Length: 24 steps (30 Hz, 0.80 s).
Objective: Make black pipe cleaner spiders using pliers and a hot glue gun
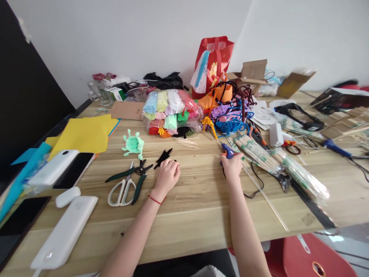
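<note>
Grips a blue glue gun (227, 151) in the closed right hand (232, 166) on the wooden table (196, 207) beside the skewer packs (259, 154); curls the left hand (167, 175) against black fuzzy pieces (163, 157) near the pliers (135, 175); impossible to tell any hold there.

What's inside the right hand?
A blue glue gun: its top pokes out above the right hand, which is closed around it. The hand covers the rest of it.
</note>
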{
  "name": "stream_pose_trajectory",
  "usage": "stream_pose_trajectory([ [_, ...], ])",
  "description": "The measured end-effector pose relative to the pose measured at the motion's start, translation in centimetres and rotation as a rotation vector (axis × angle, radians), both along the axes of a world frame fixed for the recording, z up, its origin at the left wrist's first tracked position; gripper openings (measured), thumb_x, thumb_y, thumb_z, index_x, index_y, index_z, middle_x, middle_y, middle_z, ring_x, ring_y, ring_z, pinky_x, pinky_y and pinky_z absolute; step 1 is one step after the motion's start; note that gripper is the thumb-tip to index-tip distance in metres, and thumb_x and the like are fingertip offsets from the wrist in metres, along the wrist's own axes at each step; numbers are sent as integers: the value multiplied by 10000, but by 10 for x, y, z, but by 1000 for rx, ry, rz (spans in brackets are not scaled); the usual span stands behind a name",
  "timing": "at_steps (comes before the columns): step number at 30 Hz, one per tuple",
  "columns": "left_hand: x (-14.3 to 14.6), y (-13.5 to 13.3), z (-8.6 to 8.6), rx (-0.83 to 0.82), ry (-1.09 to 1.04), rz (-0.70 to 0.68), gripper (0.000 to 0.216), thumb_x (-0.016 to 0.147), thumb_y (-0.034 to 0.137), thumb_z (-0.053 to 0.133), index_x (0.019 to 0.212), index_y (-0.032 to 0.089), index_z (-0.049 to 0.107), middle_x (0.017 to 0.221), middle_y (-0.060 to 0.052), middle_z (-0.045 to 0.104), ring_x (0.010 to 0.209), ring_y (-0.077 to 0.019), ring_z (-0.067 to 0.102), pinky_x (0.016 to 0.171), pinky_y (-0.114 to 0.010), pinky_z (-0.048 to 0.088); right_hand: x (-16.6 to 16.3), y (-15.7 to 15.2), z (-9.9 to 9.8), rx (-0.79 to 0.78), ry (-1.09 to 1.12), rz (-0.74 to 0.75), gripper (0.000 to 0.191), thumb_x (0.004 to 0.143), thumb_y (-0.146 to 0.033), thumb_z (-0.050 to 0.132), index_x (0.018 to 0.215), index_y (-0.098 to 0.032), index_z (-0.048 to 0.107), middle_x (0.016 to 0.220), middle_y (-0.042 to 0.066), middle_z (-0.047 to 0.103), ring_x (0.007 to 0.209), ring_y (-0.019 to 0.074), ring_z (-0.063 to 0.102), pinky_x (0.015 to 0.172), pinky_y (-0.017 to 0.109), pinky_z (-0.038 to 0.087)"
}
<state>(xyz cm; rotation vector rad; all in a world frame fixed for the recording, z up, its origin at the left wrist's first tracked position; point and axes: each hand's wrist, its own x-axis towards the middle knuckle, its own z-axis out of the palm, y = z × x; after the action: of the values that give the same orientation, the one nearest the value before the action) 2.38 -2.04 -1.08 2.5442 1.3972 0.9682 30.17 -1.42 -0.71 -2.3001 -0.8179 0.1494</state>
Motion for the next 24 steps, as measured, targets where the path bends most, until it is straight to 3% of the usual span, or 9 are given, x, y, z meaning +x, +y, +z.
stream_pose_trajectory([
  [2,-1,1,-1,-9,-11,22,158,868,148,448,869,205,595,890,-63,665,935,-236,550,842,-383,425,2,1,0,117,46,-14,472,654,-381,627,991,-205,348,830,87,619,850,320,639,784,446,477],
  [5,-2,3,-3,-32,-20,95,154,869,150,443,898,200,586,913,-74,660,937,-245,549,828,-385,419,0,6,0,472,155,9,464,674,-346,610,1001,-236,300,821,18,598,755,223,641,737,375,505],
  [8,-4,6,-5,-45,-33,189,162,871,151,432,940,186,574,923,-92,644,922,-258,548,803,-387,417,-5,13,3,888,336,111,510,684,-346,637,1030,-260,272,964,25,593,785,161,645,725,326,521],
  [11,-7,8,-6,-42,-51,256,165,856,141,438,961,176,561,953,-108,633,924,-267,540,815,-396,418,-11,18,6,1074,616,239,582,623,-318,721,1045,-260,324,1009,21,604,845,149,651,775,327,526],
  [14,-9,9,-7,-37,-48,302,164,843,141,455,972,168,552,969,-115,624,932,-275,528,832,-407,417,-18,17,8,1001,896,414,514,559,-272,783,975,-217,487,904,7,638,783,138,650,736,291,534],
  [18,-10,11,-8,-38,-23,353,163,840,145,470,984,162,545,977,-111,616,952,-284,512,835,-405,416,-34,12,8,820,1119,522,327,634,-366,777,862,-189,624,747,0,655,630,117,621,586,248,530],
  [21,-11,12,-10,-44,-5,366,157,837,140,481,976,160,551,975,-111,615,945,-285,509,840,-407,413,-50,10,7,767,1280,637,329,669,-393,768,921,-225,639,854,10,691,724,140,649,643,291,563],
  [24,-12,13,-11,-57,23,345,116,847,161,494,936,170,569,963,-103,617,937,-285,507,835,-408,409,-61,9,6,697,1388,762,338,686,-397,756,966,-253,631,833,10,698,813,182,664,710,346,571],
])
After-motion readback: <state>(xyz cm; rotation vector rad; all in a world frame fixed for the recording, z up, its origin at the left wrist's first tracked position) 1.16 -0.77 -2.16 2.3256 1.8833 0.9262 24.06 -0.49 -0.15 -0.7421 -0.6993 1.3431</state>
